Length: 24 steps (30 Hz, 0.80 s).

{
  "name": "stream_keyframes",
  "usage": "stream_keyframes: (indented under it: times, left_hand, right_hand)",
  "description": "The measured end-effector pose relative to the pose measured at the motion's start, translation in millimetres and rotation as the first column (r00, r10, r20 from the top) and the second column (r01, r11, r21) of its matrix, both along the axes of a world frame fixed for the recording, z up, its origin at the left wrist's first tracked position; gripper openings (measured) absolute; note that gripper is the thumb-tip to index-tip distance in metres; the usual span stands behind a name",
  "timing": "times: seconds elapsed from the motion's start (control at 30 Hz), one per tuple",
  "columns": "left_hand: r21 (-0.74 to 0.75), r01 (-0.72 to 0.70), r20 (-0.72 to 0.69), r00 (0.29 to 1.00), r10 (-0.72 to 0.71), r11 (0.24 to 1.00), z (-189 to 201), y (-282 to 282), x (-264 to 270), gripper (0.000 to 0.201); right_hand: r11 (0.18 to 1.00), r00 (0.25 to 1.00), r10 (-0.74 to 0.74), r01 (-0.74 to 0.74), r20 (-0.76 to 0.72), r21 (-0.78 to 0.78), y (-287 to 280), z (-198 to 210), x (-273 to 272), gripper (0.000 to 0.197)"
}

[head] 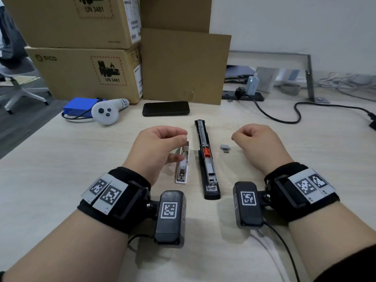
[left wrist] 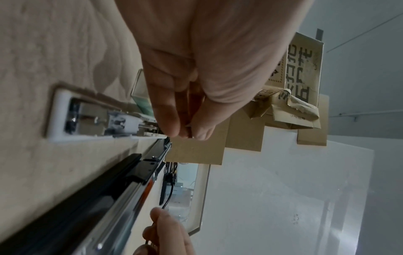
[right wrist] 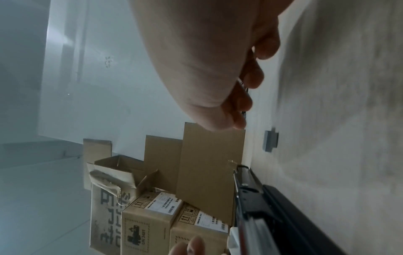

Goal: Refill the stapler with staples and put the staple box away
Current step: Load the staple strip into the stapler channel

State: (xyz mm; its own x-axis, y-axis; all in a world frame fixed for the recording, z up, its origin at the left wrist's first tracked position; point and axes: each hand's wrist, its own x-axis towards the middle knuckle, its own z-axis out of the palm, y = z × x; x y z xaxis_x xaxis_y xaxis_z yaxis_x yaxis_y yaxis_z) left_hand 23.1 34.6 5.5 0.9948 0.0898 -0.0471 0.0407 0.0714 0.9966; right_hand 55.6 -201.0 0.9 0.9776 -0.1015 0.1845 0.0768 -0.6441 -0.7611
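A black stapler point(head: 206, 159) lies opened flat at the table's middle, its metal channel and orange pusher point(head: 206, 152) showing. Left of it lies a white stapler point(head: 183, 167), also opened. My left hand point(head: 184, 137) hovers over the white stapler's far end, thumb and fingertips point(left wrist: 172, 120) pressed together; I cannot make out anything between them. A clear staple box point(left wrist: 139, 89) sits partly hidden under that hand. My right hand point(head: 234, 137) is curled to the right of the black stapler and pinches a thin strip of staples point(right wrist: 246, 89). Loose staple blocks point(head: 224, 148) lie just below its fingertips.
A black phone point(head: 165, 108) lies beyond the staplers. A white controller point(head: 107, 112) and a blue pack point(head: 79, 107) sit at the far left, with cardboard boxes point(head: 89, 72) behind. A black cable point(head: 284, 117) and a metal stand point(head: 309, 78) are at the far right.
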Motion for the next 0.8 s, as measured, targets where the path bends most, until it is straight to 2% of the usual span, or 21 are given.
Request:
stream_keyframes:
  times: [0.13, 0.37, 0.5, 0.67, 0.8]
  left_hand:
    - [0.181, -0.029, 0.039, 0.999, 0.022, 0.983, 0, 1, -2, 0.014]
    - [0.452, 0.021, 0.031, 0.999, -0.039, 0.892, 8, 6, -11, 0.023]
    - [0.464, 0.042, 0.03, 0.998, -0.063, 0.885, 9, 7, -13, 0.035]
    - [0.457, 0.078, 0.008, 0.996, -0.092, 0.886, 9, 3, -15, 0.023]
    - [0.452, 0.079, 0.003, 0.996, -0.09, 0.889, 7, 3, -13, 0.021]
  right_hand:
    - [0.996, 0.994, 0.062, -0.067, -0.094, -0.051, 5, -4, -1, 0.018]
    - [0.995, 0.992, 0.092, -0.094, -0.087, -0.015, 9, -4, -2, 0.022]
    - [0.995, 0.992, 0.097, -0.097, -0.08, -0.001, 10, -2, -1, 0.025]
    - [0.995, 0.992, 0.101, -0.102, -0.075, -0.01, 10, -3, 0, 0.029]
    - [0.994, 0.991, 0.103, -0.105, -0.081, -0.02, 10, -2, -1, 0.03]
